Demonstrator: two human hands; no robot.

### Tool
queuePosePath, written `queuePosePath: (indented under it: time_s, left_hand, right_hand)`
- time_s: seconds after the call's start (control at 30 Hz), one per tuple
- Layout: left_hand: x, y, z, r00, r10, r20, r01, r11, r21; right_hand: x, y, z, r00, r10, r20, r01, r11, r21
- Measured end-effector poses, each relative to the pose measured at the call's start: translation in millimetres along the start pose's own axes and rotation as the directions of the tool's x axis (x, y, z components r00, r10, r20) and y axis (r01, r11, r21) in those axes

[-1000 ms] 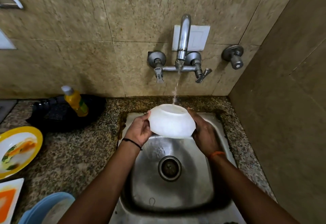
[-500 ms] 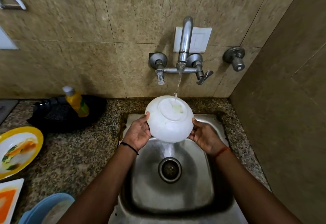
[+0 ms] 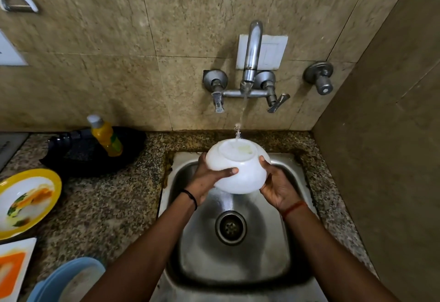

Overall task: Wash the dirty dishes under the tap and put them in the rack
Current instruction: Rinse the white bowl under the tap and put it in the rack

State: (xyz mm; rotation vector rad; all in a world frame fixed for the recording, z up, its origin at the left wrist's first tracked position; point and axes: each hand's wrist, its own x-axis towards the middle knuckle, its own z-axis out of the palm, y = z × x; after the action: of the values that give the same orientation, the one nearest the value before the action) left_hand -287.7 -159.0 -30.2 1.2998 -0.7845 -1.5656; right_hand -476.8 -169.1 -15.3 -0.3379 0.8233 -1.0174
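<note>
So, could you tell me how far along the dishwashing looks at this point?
Nothing visibly finished: no rack or clean dishes in view. In hand: the white bowl, upturned under the running tap, held by the left hand and right hand. Left: the smeared yellow plate, the orange-stained plate and a blue dish.

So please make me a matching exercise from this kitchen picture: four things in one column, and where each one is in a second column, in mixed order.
Things
1. white bowl
2. yellow bottle
3. yellow-rimmed plate
4. drain

Places
A. in the bottom of the sink
B. on the counter at the far left edge
C. held upside down in both hands under the tap
D. standing against the wall, in a black pan

Pairs: 1-C, 2-D, 3-B, 4-A
</note>
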Motion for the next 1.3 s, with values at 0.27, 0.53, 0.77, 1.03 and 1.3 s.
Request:
queuePosePath:
  time_s: [0.27, 0.53, 0.77, 1.03, 1.3]
  left_hand:
    - [3.2, 18.6, 10.1, 0.999, -0.008, -0.052, -0.001, 0.987, -0.16]
    - [8.2, 20.1, 19.6, 0.998, -0.039, -0.055, 0.029, 0.983, -0.179]
    - [15.9, 29.5, 28.3, 0.993, -0.083, -0.078, 0.072, 0.988, -0.137]
    - [22.2, 33.0, 27.2, 0.939, -0.195, -0.284, 0.212, 0.977, 0.028]
    - [16.3, 42.3, 19.3, 0.954, -0.262, -0.142, 0.26, 0.965, -0.034]
  right_hand:
    - [-4.1, 0.0, -3.4, 0.999, -0.04, 0.017, 0.038, 0.993, 0.115]
    - [-3.7, -2.6, -11.7, 1.0, -0.019, 0.018, 0.016, 0.984, 0.177]
    - [-5.3, -1.6, -30.1, 1.0, 0.024, -0.018, -0.021, 0.991, 0.134]
    - [-4.0, -0.7, -40.5, 0.997, 0.031, -0.073, -0.025, 0.996, 0.081]
    - [3.7, -5.2, -36.9, 1.0, -0.006, -0.029, 0.008, 0.999, 0.051]
